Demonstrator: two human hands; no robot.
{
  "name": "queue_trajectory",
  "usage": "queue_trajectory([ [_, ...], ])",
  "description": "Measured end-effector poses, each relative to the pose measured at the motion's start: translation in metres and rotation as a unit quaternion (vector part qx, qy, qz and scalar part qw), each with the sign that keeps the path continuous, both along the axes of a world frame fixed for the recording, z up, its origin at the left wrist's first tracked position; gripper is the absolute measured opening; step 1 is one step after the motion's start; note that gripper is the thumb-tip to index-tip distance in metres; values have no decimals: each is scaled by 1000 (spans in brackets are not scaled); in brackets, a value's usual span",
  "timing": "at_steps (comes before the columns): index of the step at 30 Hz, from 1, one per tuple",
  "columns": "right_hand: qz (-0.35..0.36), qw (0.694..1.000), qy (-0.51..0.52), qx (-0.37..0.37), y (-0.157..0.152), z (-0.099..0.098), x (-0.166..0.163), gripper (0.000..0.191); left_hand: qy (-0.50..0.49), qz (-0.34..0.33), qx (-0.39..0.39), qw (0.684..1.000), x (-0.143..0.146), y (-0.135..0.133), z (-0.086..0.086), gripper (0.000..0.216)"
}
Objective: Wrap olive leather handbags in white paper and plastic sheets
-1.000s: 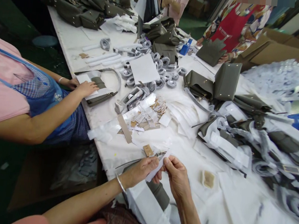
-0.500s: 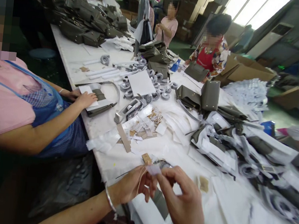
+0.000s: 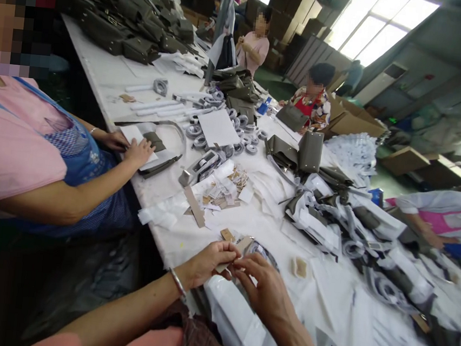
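Note:
My left hand (image 3: 211, 263) is closed in a pinch on a small beige hang tag (image 3: 222, 268), which shows below its fingertips. Against it, at the fingertips, my right hand (image 3: 264, 285) is pinched too; what lies between its fingers is too small to make out. Just beyond the hands are a brown card tag (image 3: 228, 235) and a greyish tag (image 3: 243, 245), beside a wrapped grey strap coil (image 3: 262, 250). Below both hands, a bag wrapped in white paper (image 3: 237, 309) lies at the table's near edge, partly covered by my arms.
A heap of loose tags and strings (image 3: 229, 186) lies ahead on the white table (image 3: 159, 188). Wrapped bags (image 3: 319, 225) pile up at right. A co-worker's hand (image 3: 138, 153) rests on a bag at left. Other people stand around the table.
My hands have come together at the fingertips. The white tag between them no longer shows, and a beige one shows under my left fingers. The view has shifted, showing more at right.

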State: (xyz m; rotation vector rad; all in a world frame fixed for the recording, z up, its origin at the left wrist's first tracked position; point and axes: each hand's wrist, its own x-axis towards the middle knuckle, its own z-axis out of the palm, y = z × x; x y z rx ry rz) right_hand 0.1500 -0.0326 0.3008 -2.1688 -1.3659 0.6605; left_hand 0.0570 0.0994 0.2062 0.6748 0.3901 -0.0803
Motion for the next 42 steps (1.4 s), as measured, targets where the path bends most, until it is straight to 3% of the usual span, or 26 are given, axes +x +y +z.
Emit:
queue_trajectory([
  [6,-144,988,-30,37,-21,-40,18,23,-10,5,101,995,15,2,-13,29],
  [9,-162,986,-20,21,-38,-59,18,23,8,23,173,985,19,8,-17,31],
  [11,-172,985,0,8,-48,-66,15,22,40,50,218,974,18,14,-22,44],
  [14,-196,980,23,-3,-59,-68,9,23,73,61,249,964,15,19,-28,63],
  [17,-196,979,45,22,-59,-60,8,26,59,42,295,953,12,11,-30,62],
  [20,-225,965,121,56,-50,-47,15,37,11,59,427,902,10,-3,-25,61],
  [23,-291,904,306,71,-39,-37,25,56,-60,74,588,803,6,-13,-13,58],
  [26,-296,814,497,55,-37,-38,30,64,-149,30,717,680,1,-15,-4,42],
  [28,-286,749,596,40,-40,-44,28,63,-185,8,759,624,0,-15,-2,34],
  [30,-284,689,666,34,-47,-54,22,61,-193,-10,766,613,0,-16,-2,30],
  [33,-284,646,707,43,-58,-69,9,54,-187,-64,729,655,4,-22,-6,26],
  [36,-292,647,702,62,-67,-84,-3,47,-167,-116,682,702,15,-33,-12,24],
  [38,-306,667,675,73,-74,-94,-6,46,-158,-148,668,712,24,-40,-16,24],
  [42,-369,778,501,87,-92,-119,0,51,-119,-213,682,689,48,-45,-24,24],
])
